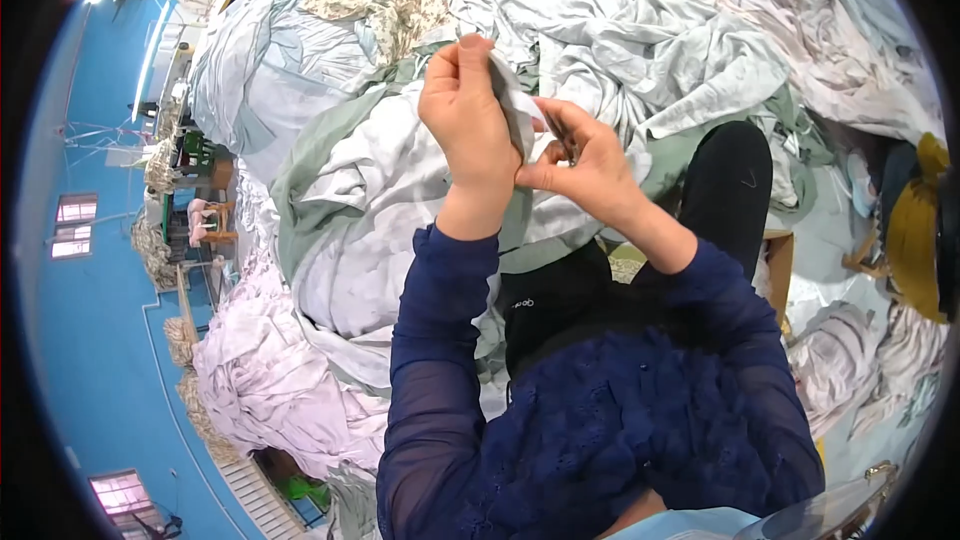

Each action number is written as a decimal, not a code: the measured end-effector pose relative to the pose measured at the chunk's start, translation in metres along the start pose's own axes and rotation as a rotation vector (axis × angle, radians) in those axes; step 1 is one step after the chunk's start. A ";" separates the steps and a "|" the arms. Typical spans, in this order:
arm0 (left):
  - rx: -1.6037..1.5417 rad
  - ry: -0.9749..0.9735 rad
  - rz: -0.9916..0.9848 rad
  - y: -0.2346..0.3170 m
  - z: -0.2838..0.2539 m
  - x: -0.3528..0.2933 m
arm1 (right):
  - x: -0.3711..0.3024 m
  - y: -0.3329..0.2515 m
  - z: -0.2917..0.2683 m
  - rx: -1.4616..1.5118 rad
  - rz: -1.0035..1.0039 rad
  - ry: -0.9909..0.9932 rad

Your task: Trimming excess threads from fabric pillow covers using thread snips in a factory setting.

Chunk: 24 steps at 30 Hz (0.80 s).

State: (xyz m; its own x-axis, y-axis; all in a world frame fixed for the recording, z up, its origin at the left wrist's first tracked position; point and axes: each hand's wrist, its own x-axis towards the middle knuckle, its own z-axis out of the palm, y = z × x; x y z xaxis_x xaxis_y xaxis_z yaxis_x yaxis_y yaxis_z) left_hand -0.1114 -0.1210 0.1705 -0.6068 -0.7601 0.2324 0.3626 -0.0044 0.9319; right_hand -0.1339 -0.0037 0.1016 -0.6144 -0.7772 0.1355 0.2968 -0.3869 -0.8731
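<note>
My left hand (468,125) is raised over my lap, its fingers closed on the edge of a white and grey-green cloth (378,192). The held edge stands up between my two hands, and the rest of the cloth spreads in folds over my lap and to the left. Just right of that edge, my right hand (597,172) is closed around a small dark metal tool (567,143), which looks like thread snips. Its thumb points toward the left wrist, close to the cloth. The tool's tips are too small and partly hidden to make out.
Heaps of pale cloth (650,50) rise in front of me, with a floral piece (395,2) at the far left. A pinkish pile (285,370) lies at the left. A cardboard box (778,275) stands beside my right leg, near more cloth (845,355) on the floor.
</note>
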 end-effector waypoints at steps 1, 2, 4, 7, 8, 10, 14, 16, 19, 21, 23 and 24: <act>-0.055 0.050 0.012 0.004 0.000 0.004 | -0.006 0.003 0.007 -0.073 -0.038 0.016; -0.058 0.060 0.015 0.010 0.001 0.006 | -0.013 0.007 0.015 -0.144 -0.076 0.035; -0.145 0.088 0.191 0.024 0.010 0.012 | -0.020 0.026 0.024 -0.237 -0.119 0.059; -0.119 0.067 0.341 0.052 0.010 0.026 | -0.030 0.047 0.042 -0.240 -0.079 0.086; -0.128 0.075 0.396 0.060 0.008 0.032 | -0.030 0.045 0.042 -0.244 -0.083 0.080; -0.148 0.042 0.483 0.075 -0.005 0.047 | -0.035 0.031 0.030 -0.126 0.238 -0.006; 0.281 0.120 0.876 0.108 -0.053 0.063 | -0.010 -0.065 -0.028 -0.338 -0.199 0.277; 0.187 0.092 0.735 0.108 -0.058 0.057 | -0.007 -0.128 -0.067 -0.685 -0.494 0.250; 0.290 0.026 0.651 0.103 -0.058 0.047 | -0.002 -0.183 -0.066 -1.155 -0.792 0.206; 0.352 -0.085 0.559 0.087 -0.037 0.031 | -0.004 -0.186 -0.065 -1.350 -0.725 0.240; 0.330 -0.190 0.450 0.065 -0.018 0.016 | -0.013 -0.163 -0.043 -1.073 -0.493 0.247; 0.308 -0.237 0.374 0.054 -0.009 0.008 | -0.020 -0.154 -0.028 -0.773 -0.351 0.183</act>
State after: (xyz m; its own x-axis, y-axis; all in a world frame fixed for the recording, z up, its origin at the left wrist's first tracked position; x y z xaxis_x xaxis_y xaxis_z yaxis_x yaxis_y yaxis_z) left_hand -0.0901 -0.1333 0.2201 -0.6321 -0.5059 0.5870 0.3819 0.4557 0.8040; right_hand -0.1876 0.0854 0.2198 -0.7052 -0.5584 0.4370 -0.4709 -0.0918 -0.8774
